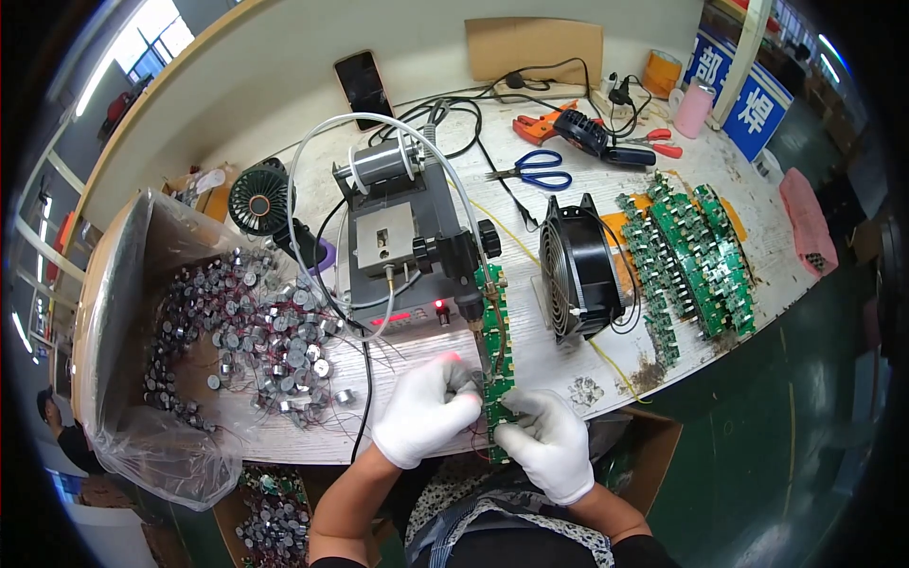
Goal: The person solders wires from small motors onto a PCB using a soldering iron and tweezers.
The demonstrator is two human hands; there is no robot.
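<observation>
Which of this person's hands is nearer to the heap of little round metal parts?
The left. Their left hand is to the right of the heap, apart from it; their right hand is farther right, by the green circuit strip.

The white bench [740,170] bears scissors [520,171] and a boxy fan [598,270]

White gloves [414,422] cover left hand [428,409] and right hand [547,443]; behind each hand, past bare forearms [360,500], black sleeves [646,552].

The tabletop [312,440] is brightly lit, the window [156,24] glares white, and edges curve into black.
</observation>
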